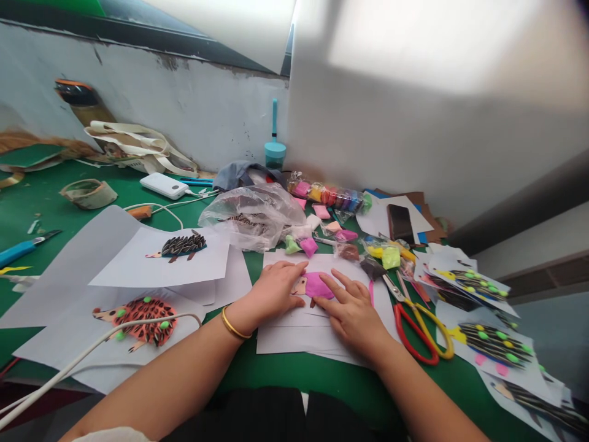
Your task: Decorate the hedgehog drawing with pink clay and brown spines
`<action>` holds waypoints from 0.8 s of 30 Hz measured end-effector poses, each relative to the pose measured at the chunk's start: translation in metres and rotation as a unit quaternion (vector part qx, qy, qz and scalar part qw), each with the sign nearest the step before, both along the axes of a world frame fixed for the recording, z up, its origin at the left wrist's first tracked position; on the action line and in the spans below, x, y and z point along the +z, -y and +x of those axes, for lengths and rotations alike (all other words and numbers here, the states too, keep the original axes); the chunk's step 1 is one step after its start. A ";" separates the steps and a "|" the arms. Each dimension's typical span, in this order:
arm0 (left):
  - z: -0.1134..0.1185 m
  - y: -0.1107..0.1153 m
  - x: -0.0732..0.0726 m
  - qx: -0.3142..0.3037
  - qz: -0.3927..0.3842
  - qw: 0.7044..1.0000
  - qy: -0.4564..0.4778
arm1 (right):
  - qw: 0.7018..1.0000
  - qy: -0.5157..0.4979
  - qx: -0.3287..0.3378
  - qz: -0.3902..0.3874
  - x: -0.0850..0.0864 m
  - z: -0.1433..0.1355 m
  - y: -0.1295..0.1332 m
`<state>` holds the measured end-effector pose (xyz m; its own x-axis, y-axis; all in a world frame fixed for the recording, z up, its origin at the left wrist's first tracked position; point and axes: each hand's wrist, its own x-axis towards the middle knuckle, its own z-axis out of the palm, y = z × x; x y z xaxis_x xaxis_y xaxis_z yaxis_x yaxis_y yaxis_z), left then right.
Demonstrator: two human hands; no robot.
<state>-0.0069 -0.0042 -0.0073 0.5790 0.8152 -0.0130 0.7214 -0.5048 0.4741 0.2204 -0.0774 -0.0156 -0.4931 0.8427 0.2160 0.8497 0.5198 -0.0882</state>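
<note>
White cable (59, 376) crosses the lower left of the frame, passing over a red seed-covered hedgehog (154, 316). At lower centre, the left hand (276, 291) rests with open fingers around the head end of a pink hedgehog shape (318, 285) on white paper (280, 339); the right hand (356, 310) has its fingers spread, fingertips at the shape's right side. Scissors (405, 301) lie just right of that hand. Beyond, a clear plastic bag (257, 212) sits at centre, small clay packets (309, 246) beside it, and a phone (400, 223) lies right of centre.
</note>
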 end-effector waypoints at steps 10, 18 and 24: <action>0.000 0.000 0.003 -0.004 -0.007 1.000 -0.001 | 1.000 -0.006 0.008 -0.003 0.001 -0.007 -0.004; 0.000 0.001 0.002 -0.002 -0.006 1.000 0.002 | 0.999 -0.012 0.019 -0.024 -0.001 -0.012 -0.006; -0.001 0.001 0.001 -0.004 0.004 1.000 0.007 | 1.000 -0.015 0.009 -0.020 -0.004 -0.016 -0.008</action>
<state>-0.0077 -0.0049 -0.0066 0.5848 0.8112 0.0019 0.7115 -0.5141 0.4791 0.2039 -0.0696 -0.0191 -0.5018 0.8422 0.1973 0.8370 0.5303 -0.1348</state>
